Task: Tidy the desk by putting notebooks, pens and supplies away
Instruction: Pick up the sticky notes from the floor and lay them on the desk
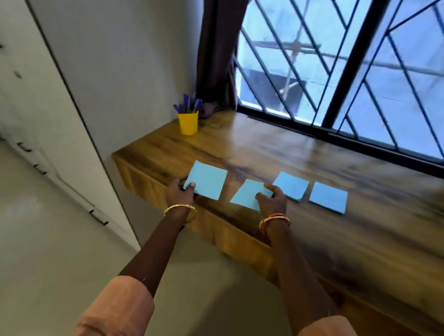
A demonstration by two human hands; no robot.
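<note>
Several light blue sticky-note pads lie in a row near the front edge of the wooden desk [320, 158]. My left hand [179, 191] pinches the near corner of the leftmost pad [208, 180], thumb on top. Just to its right, my right hand [272, 198] grips the second pad [248, 194], fingers curled over its right edge. Two more pads sit further right, one [291, 185] close to my right hand and one [328, 197] at the end of the row. A yellow cup [188, 123] full of blue pens [187, 106] stands at the desk's far left corner.
A barred window [364, 72] runs along the back of the desk, with a dark curtain [218, 45] bunched at its left end. A white wall and cabinet doors [50, 105] stand to the left above a pale floor [29, 247].
</note>
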